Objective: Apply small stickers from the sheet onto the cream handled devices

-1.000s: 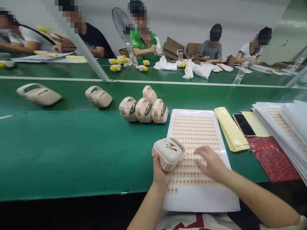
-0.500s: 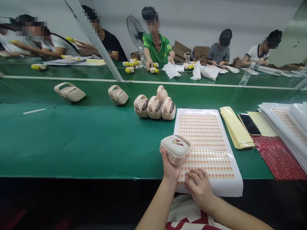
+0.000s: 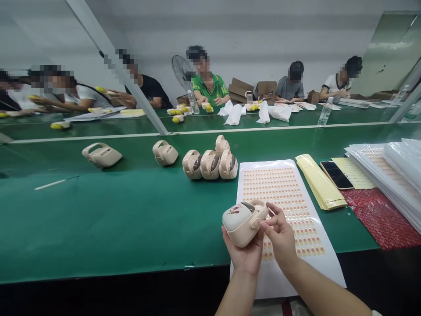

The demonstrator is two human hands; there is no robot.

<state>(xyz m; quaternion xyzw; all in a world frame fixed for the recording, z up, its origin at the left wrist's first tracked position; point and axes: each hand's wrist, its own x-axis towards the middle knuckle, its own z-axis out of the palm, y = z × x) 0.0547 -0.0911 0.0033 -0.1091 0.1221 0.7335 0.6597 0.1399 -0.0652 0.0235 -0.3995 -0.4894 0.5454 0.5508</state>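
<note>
My left hand holds up a small cream-coloured device from below. It has a rounded body, a dark panel, a carrying handle and a red printed picture on its white face. My right hand has its thumb and fingers on the handle, at the right side. Beneath both hands lies a white sheet with rows of small orange oval stickers, overhanging the table's front edge. Several similar handled devices stand together beyond the sheet's left corner.
Two more devices stand farther left, behind a thin white tool. To the right are folded yellow paper, a phone, red bubble wrap and stacked sheets. Co-workers sit across the green table.
The device has turned in my left hand, so its handle faces right. My right hand has risen from the sticker sheet to the handle. The camera view has tilted up.
</note>
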